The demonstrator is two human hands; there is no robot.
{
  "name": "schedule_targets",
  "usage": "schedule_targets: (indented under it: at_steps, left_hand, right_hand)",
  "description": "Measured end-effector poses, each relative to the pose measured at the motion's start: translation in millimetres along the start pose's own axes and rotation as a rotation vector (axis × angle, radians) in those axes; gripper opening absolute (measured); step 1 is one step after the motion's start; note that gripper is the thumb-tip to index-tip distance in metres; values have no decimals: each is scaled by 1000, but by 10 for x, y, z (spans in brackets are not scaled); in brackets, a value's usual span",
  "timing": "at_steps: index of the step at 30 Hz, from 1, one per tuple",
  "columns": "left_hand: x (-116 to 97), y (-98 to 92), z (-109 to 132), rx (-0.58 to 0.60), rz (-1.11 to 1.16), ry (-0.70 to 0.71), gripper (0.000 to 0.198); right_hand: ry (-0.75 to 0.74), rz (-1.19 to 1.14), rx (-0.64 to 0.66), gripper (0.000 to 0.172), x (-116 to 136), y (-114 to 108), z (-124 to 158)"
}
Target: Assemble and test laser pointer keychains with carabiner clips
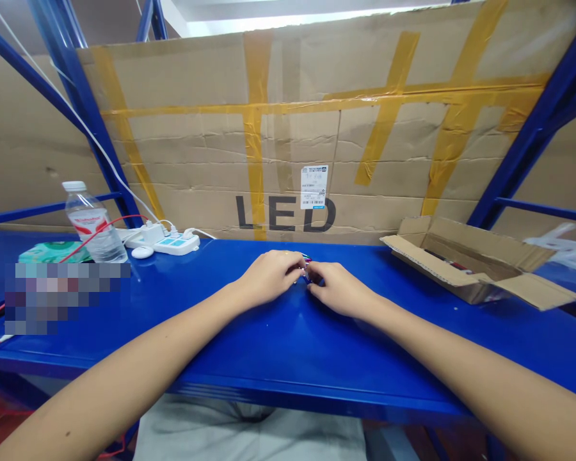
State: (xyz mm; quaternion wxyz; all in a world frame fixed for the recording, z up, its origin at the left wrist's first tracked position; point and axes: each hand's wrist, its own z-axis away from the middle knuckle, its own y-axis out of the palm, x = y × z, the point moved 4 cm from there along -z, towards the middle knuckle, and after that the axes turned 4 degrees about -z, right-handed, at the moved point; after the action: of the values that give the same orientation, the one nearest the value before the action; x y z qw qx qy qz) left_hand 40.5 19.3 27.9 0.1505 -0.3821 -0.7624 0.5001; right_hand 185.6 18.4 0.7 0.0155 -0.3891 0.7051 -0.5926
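Over the middle of the blue table, my left hand [273, 272] and my right hand [340, 287] meet, their fingertips almost touching. Pinched between them is a small bundle of slim, shiny, multicoloured pieces [307, 258]. Most of it is hidden behind my fingers, so its kind does not show. Both hands have curled fingers and rest close to the tabletop.
An open cardboard box [480, 291] with slim dark items inside stands at right. At left are a water bottle [93, 224], a green packet [52, 251], a white power strip [175, 242] and red cables. Taped cardboard [196, 147] walls off the back between blue posts.
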Motion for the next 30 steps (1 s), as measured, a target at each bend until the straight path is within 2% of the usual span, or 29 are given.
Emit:
schedule_targets:
  at_steps: [5, 13, 18, 22, 25, 30]
  left_hand:
    - [-41, 25, 13, 63, -8, 60, 22]
    - [-9, 36, 15, 41, -68, 103, 24]
    - [-43, 39, 35, 66, -127, 109, 31]
    - [-33, 46, 30, 80, -106, 89, 35]
    - [34, 51, 17, 91, -123, 27, 32]
    - [135, 161, 35, 246, -242, -19, 23]
  right_hand:
    - [18, -75, -35, 14, -54, -21, -17]
    - [-8, -208, -48, 17, -51, -14, -31]
    - [114, -407, 19, 8, -136, 9, -67]
    - [86, -248, -51, 11, -182, -52, -75]
    - [65, -111, -48, 13, -164, -68, -53]
    - [16, -21, 2, 16, -87, -57, -24]
